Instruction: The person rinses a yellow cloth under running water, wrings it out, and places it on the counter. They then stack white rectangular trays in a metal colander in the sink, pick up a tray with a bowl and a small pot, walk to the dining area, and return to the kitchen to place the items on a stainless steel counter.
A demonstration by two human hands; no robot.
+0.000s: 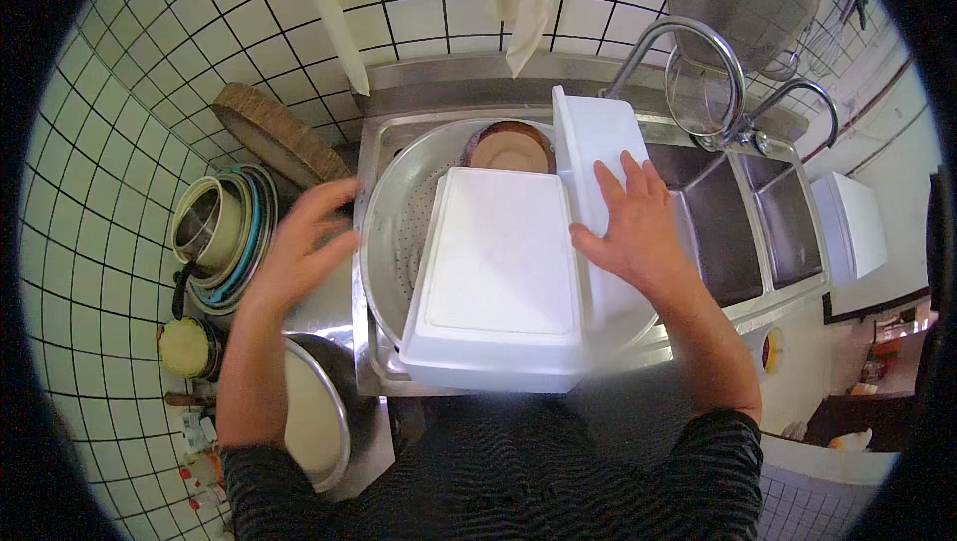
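My right hand (635,230) rests with spread fingers on a white plastic container (609,130), which stands tilted at the right side of a large perforated metal colander (385,242). Beside it, a white plastic tub (501,249) lies with its flat face up across the colander's front rim. Behind this tub, a brown bowl (512,148) sits upside down in the colander. My left hand (310,242) is raised at the colander's left rim, fingers apart, somewhat blurred and holding nothing.
Steel sink basins (710,227) with two curved faucets (680,32) lie to the right. On the left are stacked bowls and strainers (213,219), a thick round wooden board (277,130) against the tiles and a large metal pot (340,406). White cloths (531,10) hang behind.
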